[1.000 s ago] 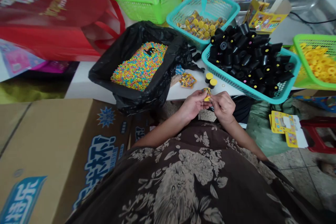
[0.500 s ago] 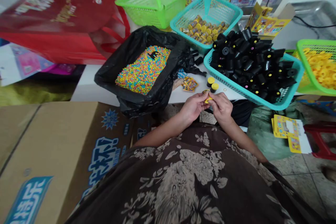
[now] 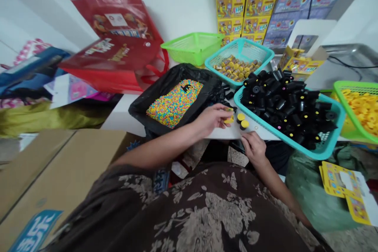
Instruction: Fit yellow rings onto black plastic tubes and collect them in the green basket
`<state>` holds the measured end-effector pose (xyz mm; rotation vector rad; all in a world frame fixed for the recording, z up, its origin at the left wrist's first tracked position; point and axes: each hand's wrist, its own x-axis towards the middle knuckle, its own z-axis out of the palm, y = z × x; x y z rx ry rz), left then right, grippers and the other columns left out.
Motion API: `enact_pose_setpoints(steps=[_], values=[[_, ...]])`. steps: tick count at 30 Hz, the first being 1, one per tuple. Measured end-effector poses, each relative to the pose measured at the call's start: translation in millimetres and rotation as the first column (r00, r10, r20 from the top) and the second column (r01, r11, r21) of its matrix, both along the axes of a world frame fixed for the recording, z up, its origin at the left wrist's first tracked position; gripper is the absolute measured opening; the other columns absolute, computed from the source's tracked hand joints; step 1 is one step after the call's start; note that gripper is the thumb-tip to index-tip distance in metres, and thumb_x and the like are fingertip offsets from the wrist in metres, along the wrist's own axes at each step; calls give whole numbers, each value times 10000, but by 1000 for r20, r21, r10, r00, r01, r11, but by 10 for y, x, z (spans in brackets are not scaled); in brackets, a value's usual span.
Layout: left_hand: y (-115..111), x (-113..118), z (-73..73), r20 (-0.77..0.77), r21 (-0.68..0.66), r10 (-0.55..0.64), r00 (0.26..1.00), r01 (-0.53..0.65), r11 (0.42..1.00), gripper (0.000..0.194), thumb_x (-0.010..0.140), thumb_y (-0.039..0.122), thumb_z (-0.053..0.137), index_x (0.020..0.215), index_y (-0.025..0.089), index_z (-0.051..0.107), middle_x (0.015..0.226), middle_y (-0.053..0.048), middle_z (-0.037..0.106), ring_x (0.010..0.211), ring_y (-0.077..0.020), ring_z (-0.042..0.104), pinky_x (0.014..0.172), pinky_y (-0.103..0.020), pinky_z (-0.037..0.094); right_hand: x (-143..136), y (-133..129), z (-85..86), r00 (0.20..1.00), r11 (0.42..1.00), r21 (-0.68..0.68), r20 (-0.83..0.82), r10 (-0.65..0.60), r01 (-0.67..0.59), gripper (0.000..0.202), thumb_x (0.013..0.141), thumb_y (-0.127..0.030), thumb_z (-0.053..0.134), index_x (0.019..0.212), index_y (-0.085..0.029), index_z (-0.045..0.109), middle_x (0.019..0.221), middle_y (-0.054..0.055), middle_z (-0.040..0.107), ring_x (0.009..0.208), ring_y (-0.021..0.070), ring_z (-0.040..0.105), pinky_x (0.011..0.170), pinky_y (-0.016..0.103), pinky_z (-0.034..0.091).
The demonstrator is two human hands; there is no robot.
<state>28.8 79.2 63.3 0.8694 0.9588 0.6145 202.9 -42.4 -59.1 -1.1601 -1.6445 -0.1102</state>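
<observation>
My left hand (image 3: 215, 119) is over the table edge with its fingertips pinched together around something small that I cannot make out. Beside those fingertips lie yellow printed pieces, partly hidden. My right hand (image 3: 254, 145) is at the table's front edge, thumb and fingers drawn together; whatever is between them is too small to tell. Between the hands stand two black cups with yellow tops, one (image 3: 240, 118) just behind the other (image 3: 244, 125). To the left, small coloured candies (image 3: 177, 100) fill a tray lined with a black bag (image 3: 138, 106).
A teal basket (image 3: 325, 153) of black cups stands right; another (image 3: 211, 63) behind holds small yellow-capped jars. A green basket (image 3: 339, 86) holds yellow parts. Also around are a red bag (image 3: 118, 63), a green basket (image 3: 189, 47), stacked yellow boxes (image 3: 230, 6) and a cardboard box (image 3: 56, 165).
The view has tilted up. My hands, together around a small yellow thing before, are now apart, the left by the printed pieces and the right at the table edge.
</observation>
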Motion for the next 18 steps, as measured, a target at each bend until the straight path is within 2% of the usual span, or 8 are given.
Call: enact_pose_setpoints(steps=[4,6,8,10,12,14,16,18], values=[[778,96,255,-127,247,26,992,6,969,310,736,187,903,848,133,619,636,-13,683,471,-103,614,531,-213,424,39,51,-152,999,999,42,37,-29,28,162,954,-129,690,1082,-227,714,844,56,723,721,197,691,626,328,601],[1188,277,330,-239,333,12,971,70,940,267,784,216,878,802,124,629,608,-8,650,481,-94,596,554,-220,425,32,87,-225,994,993,98,77,-72,64,180,944,-111,696,1091,-213,704,837,58,721,715,193,681,624,321,593],[1581,542,362,-349,423,80,934,81,902,274,801,246,867,756,151,614,596,-7,621,505,-116,592,555,-245,443,12,117,-294,980,981,165,150,-128,103,203,944,-100,691,1123,-194,703,846,66,732,736,193,685,652,324,588],[1947,862,358,-442,517,175,880,90,851,269,812,264,859,769,171,609,661,-22,645,593,-152,636,598,-273,490,-8,135,-355,961,968,212,215,-176,130,231,940,-87,692,1154,-173,704,873,76,749,776,195,696,685,331,577],[2277,1198,326,-519,625,275,809,140,768,243,821,268,855,833,174,632,817,-55,715,778,-189,701,705,-293,541,-20,137,-404,951,965,224,240,-193,139,253,930,-68,697,1167,-158,706,890,83,756,804,196,697,705,334,565],[2554,1514,279,-605,694,342,719,264,670,238,816,260,862,923,166,671,1007,-93,758,991,-226,718,845,-312,560,-24,128,-437,954,969,206,238,-182,133,262,926,-61,697,1171,-151,708,890,83,751,808,196,688,711,335,560],[2768,1781,225,-692,681,355,628,407,608,281,827,250,850,1046,152,703,1158,-131,759,1143,-258,700,954,-337,547,-29,116,-455,961,975,184,224,-164,124,256,933,-63,684,1172,-150,712,885,82,744,801,195,676,711,337,559],[2924,1985,171,-756,639,353,551,505,580,355,857,238,818,1177,137,705,1260,-165,741,1241,-284,677,1019,-357,528,-41,106,-458,968,978,169,200,-153,120,242,941,-66,672,1164,-149,717,882,84,740,794,194,669,701,339,555]])
